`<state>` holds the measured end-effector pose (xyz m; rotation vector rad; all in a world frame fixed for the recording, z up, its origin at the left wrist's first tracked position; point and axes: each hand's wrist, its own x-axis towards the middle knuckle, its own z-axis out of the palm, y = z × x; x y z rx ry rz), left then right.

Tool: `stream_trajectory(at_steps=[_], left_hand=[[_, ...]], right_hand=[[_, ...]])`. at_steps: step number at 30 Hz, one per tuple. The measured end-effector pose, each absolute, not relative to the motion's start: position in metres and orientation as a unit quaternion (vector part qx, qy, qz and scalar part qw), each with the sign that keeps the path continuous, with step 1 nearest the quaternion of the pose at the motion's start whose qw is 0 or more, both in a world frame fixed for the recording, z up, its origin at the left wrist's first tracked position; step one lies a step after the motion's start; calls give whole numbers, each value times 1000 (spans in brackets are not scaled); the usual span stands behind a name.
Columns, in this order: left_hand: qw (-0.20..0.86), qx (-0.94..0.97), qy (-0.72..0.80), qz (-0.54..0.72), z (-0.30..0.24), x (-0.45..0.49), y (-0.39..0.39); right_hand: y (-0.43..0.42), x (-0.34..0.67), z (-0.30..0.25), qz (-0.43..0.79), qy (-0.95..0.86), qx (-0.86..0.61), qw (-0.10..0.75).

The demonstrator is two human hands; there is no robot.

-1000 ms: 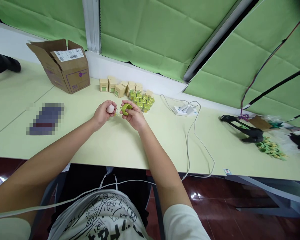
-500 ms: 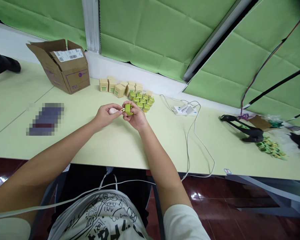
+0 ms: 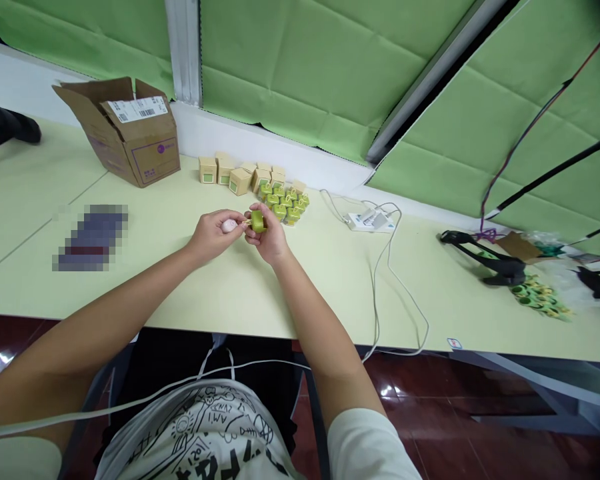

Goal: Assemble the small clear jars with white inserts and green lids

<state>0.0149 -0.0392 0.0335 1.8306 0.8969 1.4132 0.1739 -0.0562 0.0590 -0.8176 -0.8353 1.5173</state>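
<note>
In the head view my left hand (image 3: 211,235) is closed around a small pale, rounded piece (image 3: 229,226), which shows between thumb and fingers. My right hand (image 3: 272,241) grips a small green cube-like piece (image 3: 257,221) from its right side. A thin yellowish cord (image 3: 249,223) spans the short gap between the two pieces, near my left fingertips. Just beyond my right hand, several similar green pieces (image 3: 285,200) with cord loops stand in a cluster. What the palms cover is hidden.
Behind the hands stand several small tan boxes (image 3: 240,180). A large open carton (image 3: 145,153) sits at the back left, beside a blurred-out dark item (image 3: 94,239). To the right are a power strip (image 3: 371,221) with cables, a black stand (image 3: 500,263) and green pieces (image 3: 543,297).
The green piece has turned in my right hand, and a smoother face now shows. My left fingers have shifted slightly around the pale piece. The things on the table stay put.
</note>
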Motion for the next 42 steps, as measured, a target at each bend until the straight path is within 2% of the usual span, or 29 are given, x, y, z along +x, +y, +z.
stream_trajectory(at_steps=[13,42], left_hand=[[393,642,353,555,35,22,-44],[388,645,355,555,24,26,-34]], right_hand=[[-56,169,59,654,-340,-329,590],[-52,169,56,656,-313,-346,593]])
